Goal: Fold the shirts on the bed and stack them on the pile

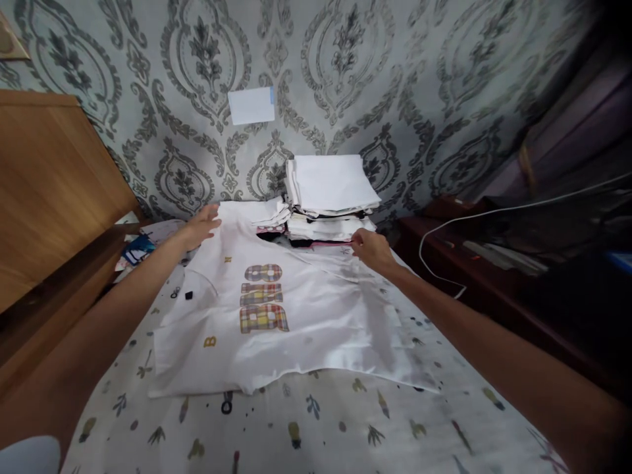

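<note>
The shirt [326,322] lies spread on the printed sheet [269,444], directly between the person's two forearms. It is white, with large plaid characters [263,297] in a column on its left half and a small yellow letter B [210,342] nearer the left edge. The fabric is creased, most visibly on the right half; the near edge runs unevenly.

The left hand [200,227] is at the shirt's far left corner. Its fingers are extended and parted, with no firm grip seen; whether the fingertips touch the cloth cannot be told. The right hand [372,251] is at the shirt's far side, toward the right, just in front of the tall stack [336,184]. Its fingers are curled and drawn together; whether fabric is pinched between them cannot be determined.

The tall stack consists of folded garments, mostly white, and stands near the patterned wall [326,79]. A lower pile [259,210] adjoins it on the left. A white sheet of paper [251,106] is on the wall above.

A wooden cabinet [49,191] stands at the left, with assorted cloths [138,250] beside it. At the right, a white cable [474,214] hangs in a loop near dark red furniture [419,230].
</note>
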The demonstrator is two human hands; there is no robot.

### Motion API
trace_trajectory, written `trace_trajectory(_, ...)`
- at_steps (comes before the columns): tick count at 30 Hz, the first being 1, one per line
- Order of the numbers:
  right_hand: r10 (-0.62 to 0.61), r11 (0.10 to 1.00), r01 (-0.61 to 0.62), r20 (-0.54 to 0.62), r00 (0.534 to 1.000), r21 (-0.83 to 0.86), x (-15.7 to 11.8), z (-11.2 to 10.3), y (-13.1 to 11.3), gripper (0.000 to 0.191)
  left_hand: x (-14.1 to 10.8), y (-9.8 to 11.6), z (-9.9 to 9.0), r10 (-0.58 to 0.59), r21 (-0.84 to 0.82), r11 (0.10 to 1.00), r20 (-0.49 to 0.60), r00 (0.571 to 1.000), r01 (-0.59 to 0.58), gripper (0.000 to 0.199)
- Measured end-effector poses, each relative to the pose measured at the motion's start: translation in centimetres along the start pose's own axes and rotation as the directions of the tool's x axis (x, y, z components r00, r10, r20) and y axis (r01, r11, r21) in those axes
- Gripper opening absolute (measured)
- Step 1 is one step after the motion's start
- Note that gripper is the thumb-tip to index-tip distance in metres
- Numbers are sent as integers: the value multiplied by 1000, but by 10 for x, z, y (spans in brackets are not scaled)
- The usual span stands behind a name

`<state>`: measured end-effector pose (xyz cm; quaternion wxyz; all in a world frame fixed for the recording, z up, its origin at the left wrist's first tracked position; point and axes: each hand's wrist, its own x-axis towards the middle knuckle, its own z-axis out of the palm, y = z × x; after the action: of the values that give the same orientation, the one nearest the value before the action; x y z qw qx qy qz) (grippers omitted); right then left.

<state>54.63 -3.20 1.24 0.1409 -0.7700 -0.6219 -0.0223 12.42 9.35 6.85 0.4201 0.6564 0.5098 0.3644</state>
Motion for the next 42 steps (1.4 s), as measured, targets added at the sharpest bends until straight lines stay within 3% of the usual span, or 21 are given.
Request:
trace_trajectory(2, -70, 997, 72, -47, 996, 39, -18, 3, -5, 28, -13, -10, 4, 6, 57, 998, 48, 999, -9, 53)
trace_trajectory(4, -232, 970, 232, -8, 973, 71, -46, 10, -13, 25, -34, -22, 7, 18, 187, 981, 142, 990, -45, 53)
trace_trajectory(6, -420, 907, 413, 90, 903, 86, -73, 19, -22, 23, -60, -34, 12, 60, 328, 932, 278, 959, -154, 51)
trace_trajectory(8, -507, 861, 504, 162, 847, 64, -87, 28, -28, 27, -91, -46, 17, 98, 419, 862, 416, 904, -286, 50)
trace_trajectory(10, -442, 892, 451, 198, 875, -2, -83, 34, -29, 32, -121, -58, 23, 120, 475, 786, 510, 851, -395, 50)
trace_trajectory(13, -218, 964, 240, 171, 961, -117, -53, 34, -19, 42, -157, -78, 25, 109, 559, 672, 574, 812, -486, 49)
trace_trajectory(16, -82, 979, 85, 24, 996, -184, -29, 28, -6, 55, -183, -85, 21, 168, 590, 596, 573, 803, -545, 47)
trace_trajectory(18, -85, 981, 70, -75, 994, -181, -32, 25, -2, 57, -201, -76, 18, 232, 580, 566, 570, 789, -586, 42)
trace_trajectory(21, -238, 970, 232, -88, 967, -70, -72, 19, -4, 47, -232, -50, 21, 257, 547, 550, 608, 751, -631, 32)
trace_trajectory(24, -457, 885, 454, 6, 889, 99, -140, 7, -12, 37, -267, -34, 36, 177, 555, 512, 679, 712, -656, 23)
trace_trajectory(26, -568, 820, 558, 59, 821, 132, -184, -1, -15, 35, -286, -34, 49, 138, 607, 447, 678, 722, -656, 16)
trace_trajectory(28, -618, 786, 610, 85, 782, 101, -218, -6, -16, 34, -298, -37, 62, 135, 648, 368, 672, 728, -667, 18)
trace_trajectory(30, -615, 788, 614, 112, 780, 46, -237, -7, -15, 32, -302, -38, 74, 149, 651, 273, 698, 700, -708, 28)
trace_trajectory(33, -526, 833, 547, 188, 829, -78, -242, -5, -14, 25, -300, -28, 93, 122, 623, 128, 762, 636, -771, 54)
trace_trajectory(35, -439, 857, 482, 232, 868, -183, -239, -5, -15, 27, -296, -16, 103, 46, 667, 70, 741, 670, -742, 56)
trace_trajectory(39, -305, 883, 376, 263, 915, -281, -232, -10, -18, 26, -290, 11, 111, -89, 815, 29, 579, 810, -579, 34)
trace_trajectory(42, -245, 907, 322, 282, 928, -273, -229, -15, -20, 23, -288, 28, 102, -119, 856, 19, 515, 849, -517, 33)
